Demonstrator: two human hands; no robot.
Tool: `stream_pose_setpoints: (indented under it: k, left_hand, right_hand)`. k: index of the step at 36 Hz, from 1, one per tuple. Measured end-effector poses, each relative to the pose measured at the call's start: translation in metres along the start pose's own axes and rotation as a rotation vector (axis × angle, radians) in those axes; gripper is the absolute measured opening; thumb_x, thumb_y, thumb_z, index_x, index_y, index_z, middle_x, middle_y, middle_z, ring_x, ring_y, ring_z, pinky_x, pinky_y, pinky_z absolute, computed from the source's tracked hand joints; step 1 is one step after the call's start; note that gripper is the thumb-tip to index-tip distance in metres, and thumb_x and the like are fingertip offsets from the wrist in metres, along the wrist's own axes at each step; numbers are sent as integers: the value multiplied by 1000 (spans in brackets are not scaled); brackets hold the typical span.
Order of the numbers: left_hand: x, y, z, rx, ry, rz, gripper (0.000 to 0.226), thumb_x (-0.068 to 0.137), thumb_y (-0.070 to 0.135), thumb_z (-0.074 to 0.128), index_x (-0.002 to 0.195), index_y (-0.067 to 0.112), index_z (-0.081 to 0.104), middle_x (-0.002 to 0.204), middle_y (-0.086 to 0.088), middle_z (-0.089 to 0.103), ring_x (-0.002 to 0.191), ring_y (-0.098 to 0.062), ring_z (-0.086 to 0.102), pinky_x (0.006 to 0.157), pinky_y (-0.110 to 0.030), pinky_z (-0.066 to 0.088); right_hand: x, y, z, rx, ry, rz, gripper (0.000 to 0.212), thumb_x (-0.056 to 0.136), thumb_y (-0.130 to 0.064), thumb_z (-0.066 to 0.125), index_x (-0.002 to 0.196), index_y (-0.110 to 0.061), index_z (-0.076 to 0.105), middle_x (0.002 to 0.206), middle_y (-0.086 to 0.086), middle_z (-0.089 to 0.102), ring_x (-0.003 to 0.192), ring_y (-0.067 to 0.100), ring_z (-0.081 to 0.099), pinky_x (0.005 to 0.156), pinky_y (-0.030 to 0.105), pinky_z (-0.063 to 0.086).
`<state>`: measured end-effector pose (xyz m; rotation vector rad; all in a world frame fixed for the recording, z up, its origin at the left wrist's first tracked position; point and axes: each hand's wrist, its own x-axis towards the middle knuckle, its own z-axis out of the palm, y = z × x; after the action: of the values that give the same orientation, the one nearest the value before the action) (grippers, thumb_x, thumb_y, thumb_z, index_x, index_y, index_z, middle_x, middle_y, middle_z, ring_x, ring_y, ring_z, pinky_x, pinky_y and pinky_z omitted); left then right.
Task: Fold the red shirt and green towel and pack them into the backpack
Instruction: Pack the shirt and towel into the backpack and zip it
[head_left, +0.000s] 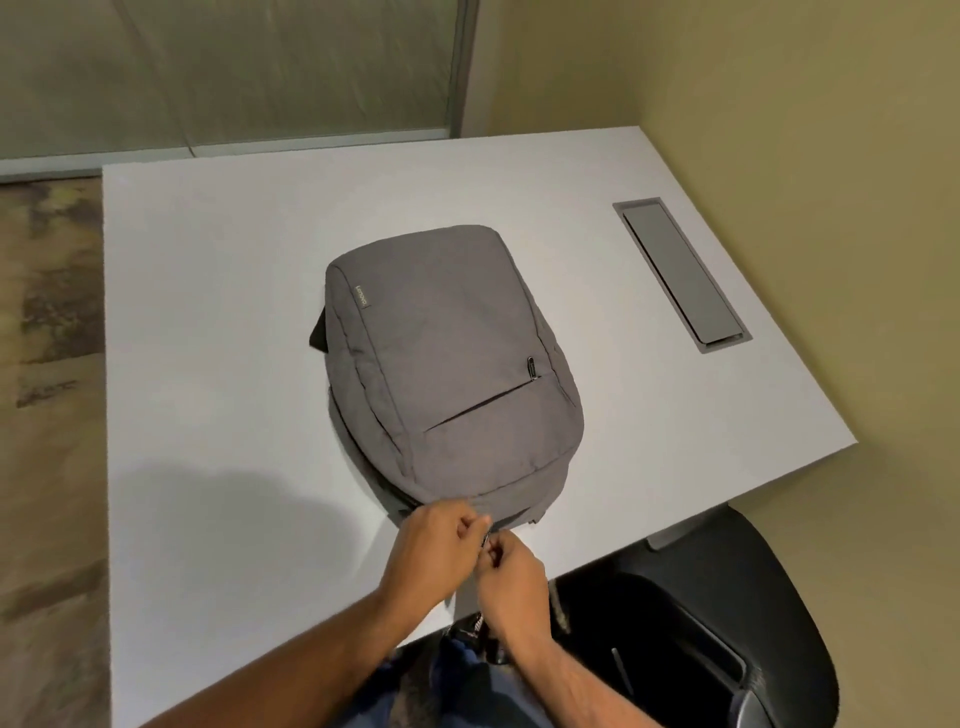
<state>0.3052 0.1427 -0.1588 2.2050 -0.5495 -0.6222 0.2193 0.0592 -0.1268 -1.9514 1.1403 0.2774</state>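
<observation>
White table (218, 322) fills the view, grey backpack (441, 364) lying flat at its centre, front pocket up. At the near end, left hand (436, 540) pinches the bag's edge; right hand (511, 577) pinches a small zipper pull (487, 540) between them.

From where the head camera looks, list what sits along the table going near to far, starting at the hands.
Hands, left and right, pinching at the zipper on the backpack's near edge → grey backpack lying flat → bare white table up to its far edge. The grey cable hatch lies off to the right, alongside the backpack.
</observation>
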Motion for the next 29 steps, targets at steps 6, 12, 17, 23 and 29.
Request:
stream_pose_setpoints:
  k: [6,12,17,23,29]
  left_hand:
    - [-2,-3,14,-10,-84,-177,38,90,51,65,66,22,70,59,10,66,59,-4,63,66,-35,57]
    - [3,2,14,-101,-157,-324,20,88,33,70,69,28,74,65,14,71,64,-1,66,71,-31,60]
    - [4,-1,15,-101,-179,-322,15,90,19,67,76,20,73,70,9,73,67,-1,68,71,-29,61]
    - [-8,-5,26,-29,-159,-240,23,93,19,61,70,15,60,65,0,65,63,-15,63,66,-43,57]
    - [-15,-13,24,13,-68,-132,23,101,21,56,79,24,60,78,10,61,74,-6,59,71,-27,54]
  right_hand:
    - [1,3,-2,-51,-3,-35,15,108,-20,48,101,-20,61,91,-9,64,74,-4,53,57,6,38]
    - [11,8,-5,32,-91,17,14,99,-11,58,90,-20,63,85,-7,66,76,3,58,60,13,40]
    - [16,18,-4,119,-169,36,30,95,-1,51,85,-19,73,87,0,74,85,20,68,71,23,51]
    - [26,13,-4,379,-93,214,45,106,-32,53,69,-10,64,75,17,70,69,21,63,68,36,52]
    - [37,5,1,557,-59,373,32,102,-19,62,72,-6,62,64,10,63,57,19,54,53,29,45]
